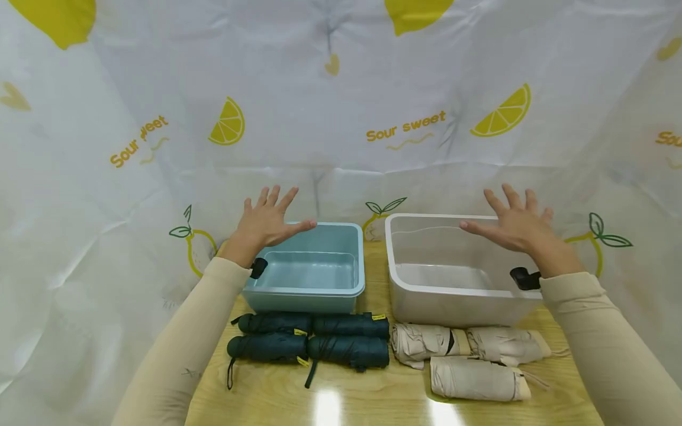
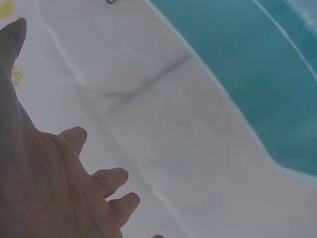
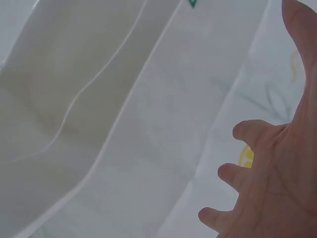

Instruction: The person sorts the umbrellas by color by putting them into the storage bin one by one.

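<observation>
Fingers spread, my left hand (image 1: 264, 225) hovers over the left side of a light blue bin (image 1: 306, 291) and holds nothing. My right hand (image 1: 515, 226), also spread, hangs above a white bin (image 1: 463, 305). Both bins look bare inside from the head view. Several folded dark green umbrellas (image 1: 348, 351) lie in two rows before the blue bin. In front of the white bin rest three folded beige umbrellas (image 1: 471, 377). Each wrist view shows its hand apart from the bin rim, the blue bin (image 2: 233, 64) and the white bin (image 3: 64, 89) beside them.
A wooden table (image 1: 266, 399) carries everything. White cloth printed with lemons (image 1: 319, 142) hangs behind and along both sides. A narrow gap of table separates the two bins. Black straps with small mounts (image 1: 524, 278) sit at the wrists.
</observation>
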Demonstrator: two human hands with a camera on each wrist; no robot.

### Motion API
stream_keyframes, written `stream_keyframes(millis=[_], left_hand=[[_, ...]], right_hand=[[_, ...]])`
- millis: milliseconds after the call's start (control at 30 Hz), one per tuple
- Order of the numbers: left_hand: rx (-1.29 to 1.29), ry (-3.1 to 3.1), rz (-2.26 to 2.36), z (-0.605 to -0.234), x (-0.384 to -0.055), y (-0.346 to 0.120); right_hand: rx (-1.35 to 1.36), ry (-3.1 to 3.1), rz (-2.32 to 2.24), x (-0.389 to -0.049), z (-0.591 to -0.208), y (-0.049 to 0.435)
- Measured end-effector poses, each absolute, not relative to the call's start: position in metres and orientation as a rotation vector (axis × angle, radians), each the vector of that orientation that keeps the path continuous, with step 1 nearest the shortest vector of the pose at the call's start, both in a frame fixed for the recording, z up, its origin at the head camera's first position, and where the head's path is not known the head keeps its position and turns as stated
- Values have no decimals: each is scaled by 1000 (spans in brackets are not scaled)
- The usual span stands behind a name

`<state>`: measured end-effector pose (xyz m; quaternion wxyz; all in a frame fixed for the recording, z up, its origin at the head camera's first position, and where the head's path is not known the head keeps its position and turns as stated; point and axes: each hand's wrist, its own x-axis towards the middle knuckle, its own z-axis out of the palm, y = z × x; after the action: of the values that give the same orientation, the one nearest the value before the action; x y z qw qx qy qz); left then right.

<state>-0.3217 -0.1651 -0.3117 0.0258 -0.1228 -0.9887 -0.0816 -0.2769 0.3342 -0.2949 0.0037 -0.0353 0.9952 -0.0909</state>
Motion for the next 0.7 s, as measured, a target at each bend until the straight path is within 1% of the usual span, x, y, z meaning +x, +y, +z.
stream_keyframes(millis=[200,333,533,700], left_hand=[[-451,-2983,-259,-302,-300,-152],[-519,-2930,-306,-301,-282,-145],[-619,-2783,-549,-317,-254,-135],[-661,-2585,-842,-343,-233,-119]], right_hand=[[-179,3159,-303,-254,-289,329],[-251,3221,-332,-236,-293,328],[-421,3371,-390,-210,-314,327],[-500,3399,-615,-189,-339,328]])
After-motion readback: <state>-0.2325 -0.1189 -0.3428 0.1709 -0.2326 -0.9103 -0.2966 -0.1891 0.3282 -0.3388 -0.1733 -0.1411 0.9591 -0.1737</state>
